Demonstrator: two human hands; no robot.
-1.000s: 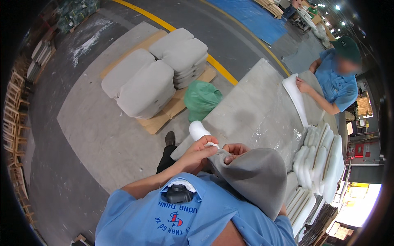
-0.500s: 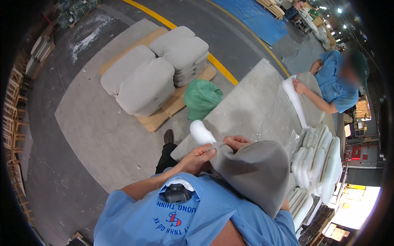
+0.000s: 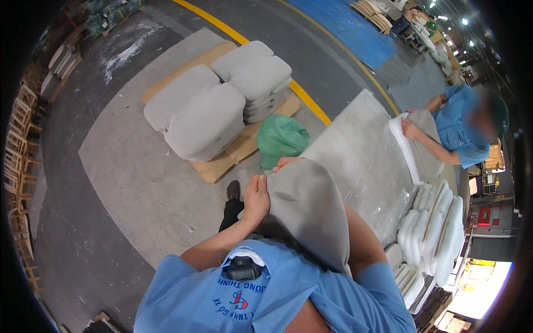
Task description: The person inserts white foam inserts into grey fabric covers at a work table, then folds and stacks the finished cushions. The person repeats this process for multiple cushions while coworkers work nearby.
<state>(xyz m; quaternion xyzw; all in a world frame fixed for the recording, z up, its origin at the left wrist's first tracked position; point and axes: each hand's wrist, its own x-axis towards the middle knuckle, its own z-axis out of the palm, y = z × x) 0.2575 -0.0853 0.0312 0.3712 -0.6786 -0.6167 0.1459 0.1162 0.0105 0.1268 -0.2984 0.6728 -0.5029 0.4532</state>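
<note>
Pinching its left edge, the left grip held the grey cover before the shirt, near the desk; the right grip clutched its top edge. It looked light, soft and bendy, so edges seemed best to hold.

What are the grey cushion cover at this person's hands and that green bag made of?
Grey cushion cover: probably soft, matte fabric, since it curves smoothly without gloss; fibre unclear. Green bag: likely thin plastic with slight sheen, judging by its crinkled surface.
</note>
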